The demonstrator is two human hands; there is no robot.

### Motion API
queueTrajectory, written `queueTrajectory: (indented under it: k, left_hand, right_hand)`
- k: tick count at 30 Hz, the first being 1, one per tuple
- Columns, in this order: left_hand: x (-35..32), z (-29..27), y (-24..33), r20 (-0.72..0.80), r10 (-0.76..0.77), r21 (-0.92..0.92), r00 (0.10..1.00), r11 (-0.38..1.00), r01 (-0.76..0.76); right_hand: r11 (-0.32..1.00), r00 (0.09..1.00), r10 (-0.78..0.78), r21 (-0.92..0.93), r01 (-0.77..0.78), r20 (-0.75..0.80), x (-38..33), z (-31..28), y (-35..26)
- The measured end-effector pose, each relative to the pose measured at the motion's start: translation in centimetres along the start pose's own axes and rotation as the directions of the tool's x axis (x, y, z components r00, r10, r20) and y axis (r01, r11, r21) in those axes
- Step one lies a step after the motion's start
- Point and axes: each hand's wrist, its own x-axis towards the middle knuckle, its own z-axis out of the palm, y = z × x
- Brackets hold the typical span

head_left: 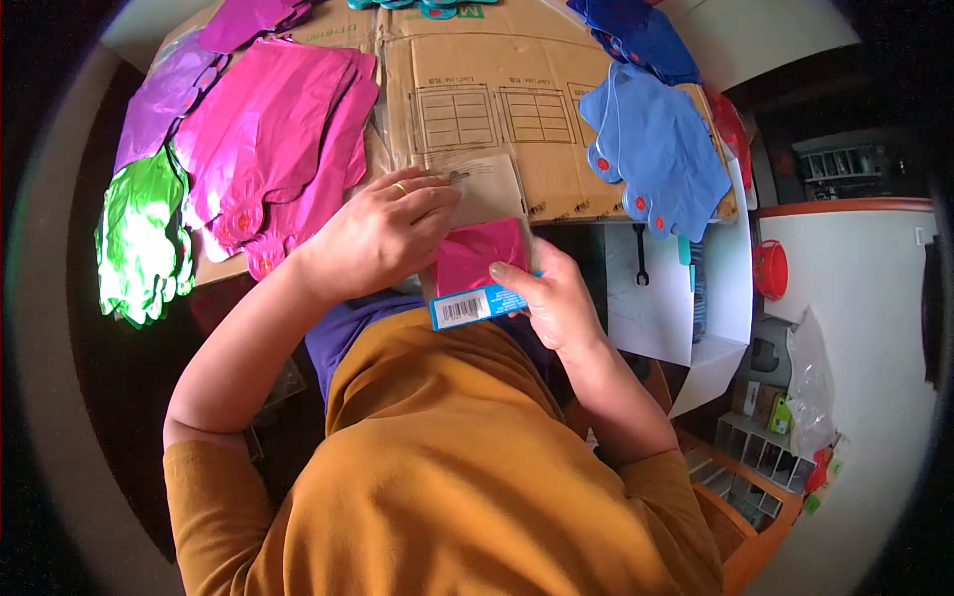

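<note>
In front of my waist is a clear plastic bag [487, 189] with a folded piece of shiny pink foil [484, 254] inside. A blue card with a barcode [461, 309] shows at its near end. My right hand [558, 296] grips the bag's right side, with the thumb lying over the pink foil. On the other side, my left hand [393, 233] has its fingers curled at the bag's left edge; the fingertips are partly hidden. The far part of the bag lies over the cardboard [457, 60]. A stack of flat pink foil sheets [263, 129], like uninflated balloons, lies beyond my left hand.
Purple [164, 99] and green foil sheets [144, 238] lie at the left edge of the cardboard. Light blue [656, 139] and dark blue ones [641, 35] are on its right. An open white box [651, 308] stands below right, near a wooden chair [740, 517].
</note>
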Motion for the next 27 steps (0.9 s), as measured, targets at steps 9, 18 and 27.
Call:
queueTrajectory:
  k: [9,18,27]
  left_hand:
    - [0.1,-0.4,0.4,0.010,0.024,0.087,1.000,0.996,-0.025]
    - [-5.7,1.4,6.7,0.027,-0.829,-0.752,0.558,0.351,0.558]
    - [-2.3,5.4,9.5,0.539,-0.732,-0.799,0.417,-0.601,-0.024]
  right_hand:
    - [0.979,0.996,0.029,0.197,-0.045,0.085,1.3,0.5,0.1]
    - [0.977,0.998,0.047,0.208,-0.057,0.052,1.5,0.4,-0.1]
    - [0.941,0.992,-0.127,-0.317,0.118,-0.008,1.7,0.7,-0.1]
